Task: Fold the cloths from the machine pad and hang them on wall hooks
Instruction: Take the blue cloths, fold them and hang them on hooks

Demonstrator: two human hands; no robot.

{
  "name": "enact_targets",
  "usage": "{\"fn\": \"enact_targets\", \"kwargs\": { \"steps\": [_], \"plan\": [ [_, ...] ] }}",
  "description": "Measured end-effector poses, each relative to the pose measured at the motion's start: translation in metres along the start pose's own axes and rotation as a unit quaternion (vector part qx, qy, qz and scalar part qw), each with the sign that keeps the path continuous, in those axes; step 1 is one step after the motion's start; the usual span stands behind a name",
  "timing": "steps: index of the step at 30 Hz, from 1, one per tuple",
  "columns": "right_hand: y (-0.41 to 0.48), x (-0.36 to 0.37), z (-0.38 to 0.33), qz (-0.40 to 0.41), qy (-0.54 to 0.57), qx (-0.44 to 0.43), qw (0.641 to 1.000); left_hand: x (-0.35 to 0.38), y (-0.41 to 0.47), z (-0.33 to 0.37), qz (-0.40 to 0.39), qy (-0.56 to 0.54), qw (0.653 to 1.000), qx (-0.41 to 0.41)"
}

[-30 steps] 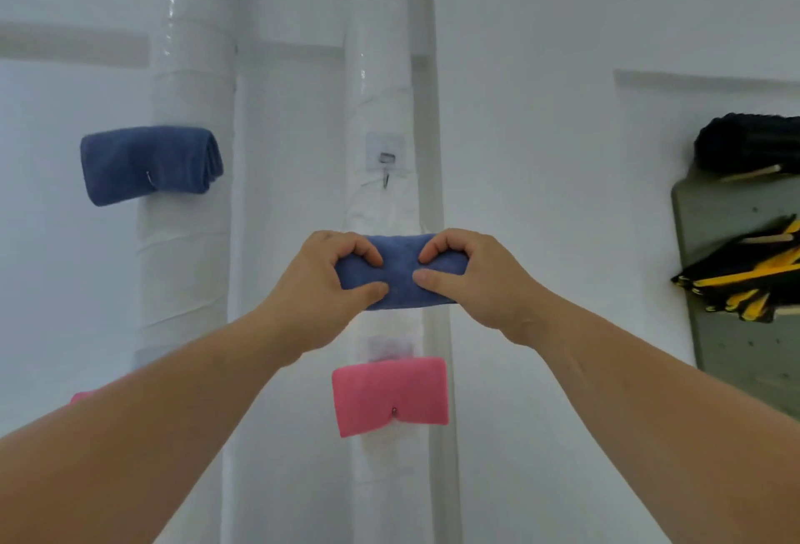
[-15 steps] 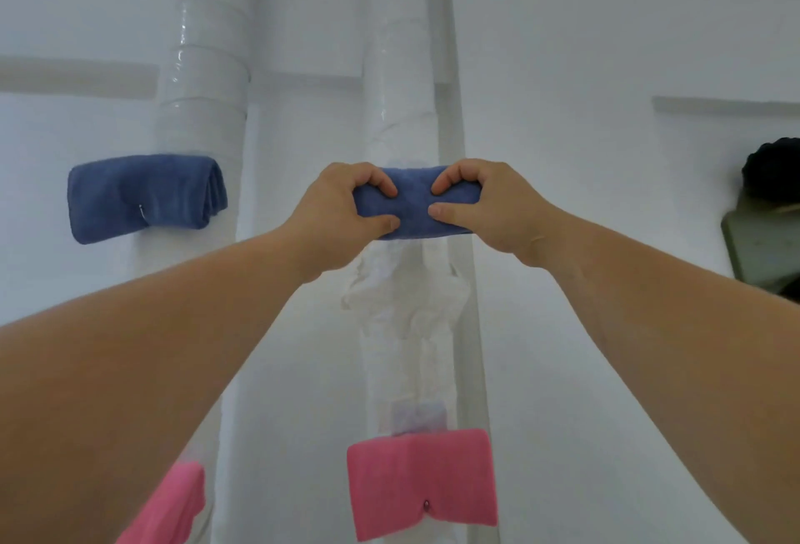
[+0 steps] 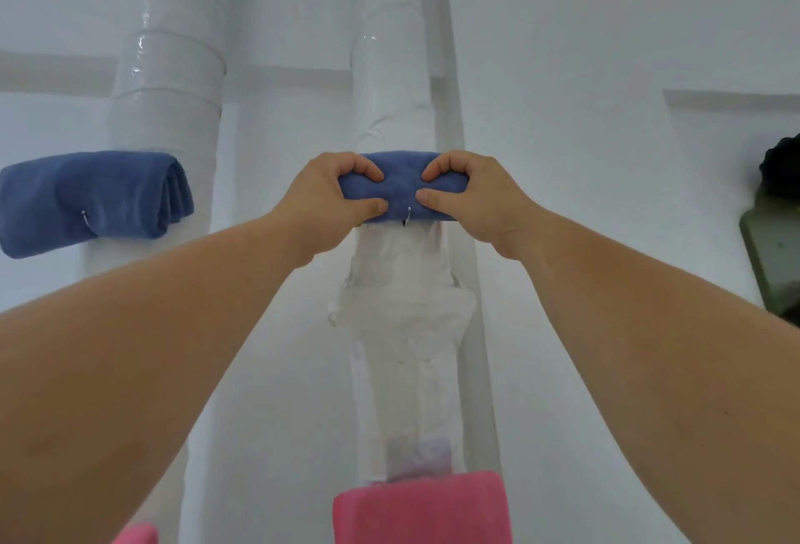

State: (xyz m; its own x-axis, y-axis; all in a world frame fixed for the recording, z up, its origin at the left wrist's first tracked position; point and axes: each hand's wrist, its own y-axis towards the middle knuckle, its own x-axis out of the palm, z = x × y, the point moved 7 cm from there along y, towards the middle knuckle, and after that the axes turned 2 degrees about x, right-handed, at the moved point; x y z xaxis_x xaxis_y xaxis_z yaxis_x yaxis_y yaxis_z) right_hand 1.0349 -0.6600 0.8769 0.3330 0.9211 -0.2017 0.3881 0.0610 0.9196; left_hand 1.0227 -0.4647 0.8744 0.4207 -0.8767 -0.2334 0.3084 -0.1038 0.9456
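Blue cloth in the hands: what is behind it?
A white wrapped pipe runs behind the blue cloth. A metal hook tip pokes out at its lower edge; the rest of the hook is covered.

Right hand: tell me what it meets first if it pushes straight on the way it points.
The right hand grips the folded blue cloth; pushing on, the cloth would likely press against the white wrapped pipe right behind it, though depth is unclear.
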Motion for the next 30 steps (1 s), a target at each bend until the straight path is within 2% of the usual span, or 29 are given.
{"fn": "enact_targets", "kwargs": {
  "steps": [8,11,12,14,16,18,20,23,26,30],
  "plan": [
    [-0.011,0.001,0.013,-0.065,0.054,0.048,0.995,0.004,-0.013,-0.006,-0.028,-0.05,0.998,-0.031],
    [-0.011,0.001,0.01,-0.051,0.062,0.074,0.994,0.004,-0.013,-0.006,-0.02,-0.045,0.998,-0.036],
    [-0.01,0.002,0.007,-0.033,0.046,0.079,0.995,0.003,-0.012,-0.004,-0.008,-0.009,1.0,-0.02],
    [-0.007,0.001,0.0,0.013,-0.099,0.049,0.994,0.004,-0.009,0.005,0.013,0.158,0.986,0.046],
    [-0.008,0.005,-0.006,0.063,-0.31,-0.01,0.949,0.01,-0.012,0.016,0.026,0.34,0.934,0.108],
    [-0.016,0.01,-0.01,0.107,-0.392,-0.061,0.912,0.02,-0.016,0.018,0.008,0.42,0.898,0.132],
    [-0.021,0.018,-0.009,0.101,-0.388,-0.094,0.911,0.03,-0.02,0.011,-0.02,0.432,0.893,0.125],
    [-0.021,0.029,0.004,0.06,-0.387,-0.072,0.917,0.039,-0.022,-0.007,-0.049,0.421,0.9,0.101],
    [-0.019,0.032,0.016,0.056,-0.322,-0.055,0.944,0.042,-0.021,-0.017,-0.054,0.372,0.922,0.091],
    [-0.015,0.037,0.027,0.084,-0.224,-0.075,0.968,0.046,-0.02,-0.024,-0.029,0.305,0.946,0.105]
  ]
}}
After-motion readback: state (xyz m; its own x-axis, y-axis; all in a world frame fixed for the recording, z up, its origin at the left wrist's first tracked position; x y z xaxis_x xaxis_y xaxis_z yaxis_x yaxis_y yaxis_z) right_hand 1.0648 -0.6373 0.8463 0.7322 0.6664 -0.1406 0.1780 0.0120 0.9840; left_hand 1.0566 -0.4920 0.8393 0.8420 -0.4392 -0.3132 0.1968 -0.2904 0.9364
